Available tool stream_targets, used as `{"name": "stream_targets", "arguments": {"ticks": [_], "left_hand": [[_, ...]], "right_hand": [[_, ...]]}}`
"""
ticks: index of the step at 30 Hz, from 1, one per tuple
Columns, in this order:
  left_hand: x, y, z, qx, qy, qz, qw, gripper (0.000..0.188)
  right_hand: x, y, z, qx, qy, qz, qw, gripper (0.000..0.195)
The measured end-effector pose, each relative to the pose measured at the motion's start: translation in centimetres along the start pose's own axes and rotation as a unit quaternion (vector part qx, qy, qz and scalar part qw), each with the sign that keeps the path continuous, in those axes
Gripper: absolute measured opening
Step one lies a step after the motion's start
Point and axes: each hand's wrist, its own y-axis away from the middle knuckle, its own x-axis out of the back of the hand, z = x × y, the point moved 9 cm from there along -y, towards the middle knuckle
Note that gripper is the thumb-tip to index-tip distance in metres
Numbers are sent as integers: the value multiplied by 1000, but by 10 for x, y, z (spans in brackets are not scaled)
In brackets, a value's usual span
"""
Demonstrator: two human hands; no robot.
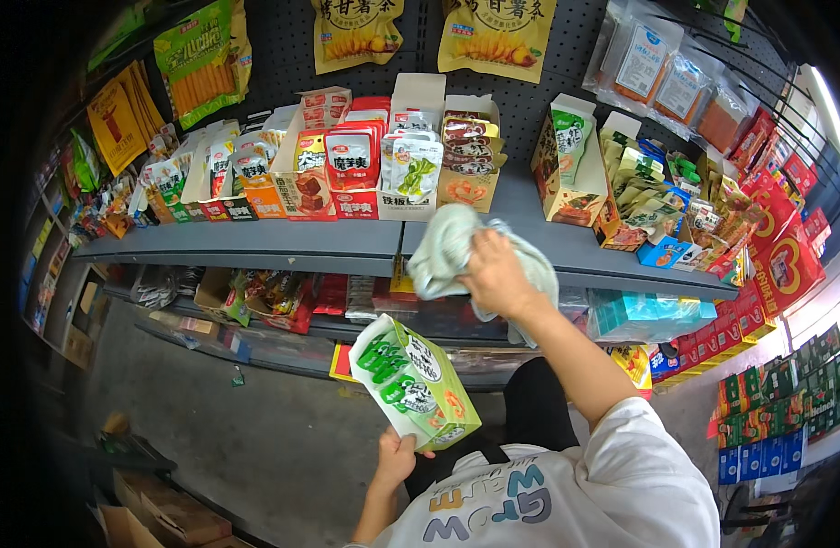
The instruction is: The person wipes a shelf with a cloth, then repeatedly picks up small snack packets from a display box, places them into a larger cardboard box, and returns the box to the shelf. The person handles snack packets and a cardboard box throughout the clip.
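My left hand (397, 455) grips the lower edge of a green open-topped snack box (454, 394), tilted and held in front of my body, with green packets (392, 370) inside. My right hand (495, 270) holds a bunched pale green cloth (447, 250) over the front edge of the grey metal shelf (516, 198). Just behind the cloth, a box of brown and yellow packets (470, 161) stands beside a white box with white and green packets (411, 168). To the right, beyond a gap, stands a box (572, 164) with a green packet.
Open snack boxes (310, 198) line the shelf on the left, more (639, 205) on the right. Bagged snacks (492, 41) hang from the black pegboard above. A lower shelf holds a turquoise wrapped pack (649, 315). Cardboard boxes (180, 514) lie at lower left; drink cartons (769, 411) are stacked at right.
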Motion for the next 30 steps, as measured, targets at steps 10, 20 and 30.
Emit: {"name": "stream_targets", "arguments": {"ticks": [10,20,30], "left_hand": [[33,31,3,3,-53,30,998,30],[61,39,8,11,-55,90,994,28],[78,36,28,-3,-84,148,985,25]], "right_hand": [[70,-119,-135,351,-9,127,928,12],[156,-319,-174,307,132,263,905,10],[33,-375,-114,139,-18,-65,988,36]]}}
